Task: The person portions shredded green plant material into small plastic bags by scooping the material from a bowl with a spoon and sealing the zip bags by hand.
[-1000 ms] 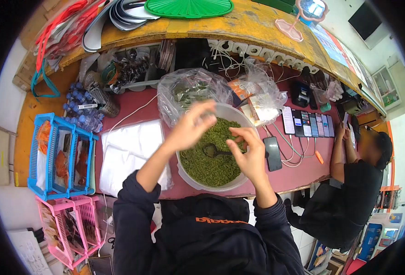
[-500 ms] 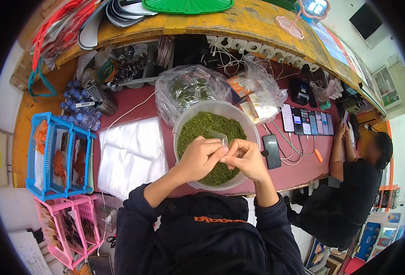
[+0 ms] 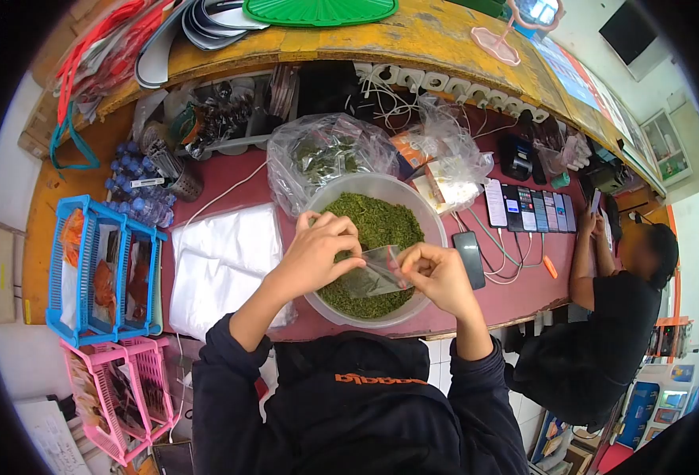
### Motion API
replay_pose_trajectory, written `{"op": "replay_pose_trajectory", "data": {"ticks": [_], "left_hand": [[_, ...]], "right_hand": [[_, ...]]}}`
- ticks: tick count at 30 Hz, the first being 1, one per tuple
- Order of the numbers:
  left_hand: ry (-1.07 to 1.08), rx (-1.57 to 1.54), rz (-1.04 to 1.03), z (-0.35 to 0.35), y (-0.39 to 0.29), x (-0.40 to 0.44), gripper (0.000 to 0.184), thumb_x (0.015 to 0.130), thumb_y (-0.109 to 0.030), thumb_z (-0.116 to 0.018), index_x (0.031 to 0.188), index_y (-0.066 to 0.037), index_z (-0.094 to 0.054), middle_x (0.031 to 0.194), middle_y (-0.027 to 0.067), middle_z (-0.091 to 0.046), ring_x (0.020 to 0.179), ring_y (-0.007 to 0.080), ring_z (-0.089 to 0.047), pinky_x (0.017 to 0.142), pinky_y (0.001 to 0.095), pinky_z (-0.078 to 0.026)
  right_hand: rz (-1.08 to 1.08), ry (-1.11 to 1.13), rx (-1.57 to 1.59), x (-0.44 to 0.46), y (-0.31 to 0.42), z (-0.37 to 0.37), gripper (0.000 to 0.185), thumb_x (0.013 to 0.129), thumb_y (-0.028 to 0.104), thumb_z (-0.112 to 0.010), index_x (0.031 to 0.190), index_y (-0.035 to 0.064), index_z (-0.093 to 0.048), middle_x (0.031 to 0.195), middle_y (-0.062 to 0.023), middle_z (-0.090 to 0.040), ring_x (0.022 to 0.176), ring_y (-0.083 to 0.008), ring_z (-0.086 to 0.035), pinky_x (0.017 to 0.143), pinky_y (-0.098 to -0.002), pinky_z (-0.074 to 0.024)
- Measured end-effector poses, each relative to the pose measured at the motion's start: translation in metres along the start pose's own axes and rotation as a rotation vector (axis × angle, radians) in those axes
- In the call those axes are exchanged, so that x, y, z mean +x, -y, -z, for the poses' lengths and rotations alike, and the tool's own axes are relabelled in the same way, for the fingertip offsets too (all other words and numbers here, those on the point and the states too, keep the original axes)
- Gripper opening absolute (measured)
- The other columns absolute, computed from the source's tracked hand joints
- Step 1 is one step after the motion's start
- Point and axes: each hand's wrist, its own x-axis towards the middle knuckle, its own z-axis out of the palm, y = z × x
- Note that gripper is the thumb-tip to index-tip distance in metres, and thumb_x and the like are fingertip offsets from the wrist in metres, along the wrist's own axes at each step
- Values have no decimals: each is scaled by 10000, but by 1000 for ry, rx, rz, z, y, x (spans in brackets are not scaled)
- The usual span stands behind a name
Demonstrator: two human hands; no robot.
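A small clear zip bag (image 3: 377, 273) with a red strip at its right end is stretched between my two hands over the tub. My left hand (image 3: 318, 249) is closed, thumb and curled fingers at the bag's left side. At the red-striped end, my right hand (image 3: 438, 275) pinches the bag between thumb and finger. Below them stands a round whitish plastic tub (image 3: 435, 214) holding chopped dried green leaves (image 3: 381, 218). A large clear bag (image 3: 286, 150) with more green leaves sits behind the tub. Stacked clear plastic bags (image 3: 227, 245) lie to the left.
Blue baskets (image 3: 104, 269) and pink baskets (image 3: 124, 396) stand at the left. A dark phone (image 3: 468, 260) lies right of the tub, with several phones in a row (image 3: 528, 207) and cables beyond. A yellow shelf (image 3: 302, 47) crosses the back. A person (image 3: 611, 332) sits at the right.
My hands were close together over the tub; now they are apart, the left farther left and the right slightly right. The small zip bag now shows spread out between them.
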Motion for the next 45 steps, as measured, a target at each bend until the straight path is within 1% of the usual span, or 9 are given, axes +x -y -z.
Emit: {"op": "replay_pose_trajectory", "data": {"ticks": [3, 7, 10, 14, 18, 21, 25, 37, 45], "left_hand": [[-55, 211, -11, -6, -5, 1, 236, 741, -298, -789, 873, -135, -681, 1002, -7, -588, 1037, 189, -533, 982, 436, -297], [-189, -14, -103, -23, -25, 9, 350, 682, -314, -817, 943, -125, -681, 1037, 9, -603, 1078, 191, -533, 984, 447, -300], [-294, 89, -126, -25, -18, 7, 461, 621, -270, -839, 1031, -127, -684, 1105, 22, -614, 1098, 231, -543, 958, 430, -330], [-419, 132, 31, 4, -4, -4, 505, 625, -200, -851, 1091, -108, -680, 1162, 48, -626, 1032, 238, -585, 870, 364, -401], [-491, -67, 45, 12, 12, -16, 626, 642, -149, -872, 1215, -55, -637, 1212, 95, -612, 931, 195, -603, 690, 300, -484], [-481, -183, 157, 18, 9, -22, 646, 647, -143, -868, 1238, -49, -627, 1188, 106, -612, 879, 178, -594, 714, 282, -490], [-474, -206, 146, 13, 13, -21, 662, 657, -142, -866, 1262, -43, -615, 1182, 111, -606, 846, 158, -586, 688, 262, -487], [-425, -346, 203, 9, 11, -17, 644, 685, -100, -846, 1277, -35, -602, 1193, 98, -613, 913, 157, -615, 738, 284, -558], [-223, -198, 156, -17, -4, -5, 623, 661, -232, -863, 1213, -50, -639, 1163, 94, -644, 1022, 243, -579, 869, 342, -486]], "right_hand": [[112, 47, -490, -3, 11, 1, 182, 756, -37, -721, 926, -13, -660, 884, -121, -643, 573, -154, -603, 559, -280, -479], [126, -48, -521, -5, 16, -19, 277, 722, -32, -742, 988, 32, -693, 966, -119, -617, 681, -200, -614, 633, -313, -494], [408, -316, -667, 4, 0, -21, 187, 741, 48, -750, 919, 72, -700, 1045, -102, -578, 957, -290, -582, 831, -399, -455], [286, -143, -1208, 12, -38, -5, 113, 799, 184, -705, 904, 145, -721, 935, -61, -621, 923, -260, -626, 752, -381, -463], [316, -99, -1232, 8, -59, -13, 148, 771, 138, -631, 873, 137, -738, 799, -46, -615, 732, -229, -656, 687, -366, -498], [321, 20, -1359, -3, -39, -16, 144, 773, 147, -631, 864, 135, -741, 777, -51, -607, 736, -231, -655, 680, -355, -501], [279, 167, -1346, -19, -4, -25, 117, 806, 165, -642, 857, 123, -738, 773, -58, -605, 720, -246, -659, 660, -363, -512], [-26, -3, -573, -8, -4, 20, 146, 772, 183, -775, 854, 63, -764, 782, -95, -700, 662, -225, -664, 606, -319, -508], [513, -488, -918, -14, 36, 9, 129, 727, 86, -793, 844, 85, -739, 768, -19, -661, 620, -170, -603, 555, -294, -452]]}}
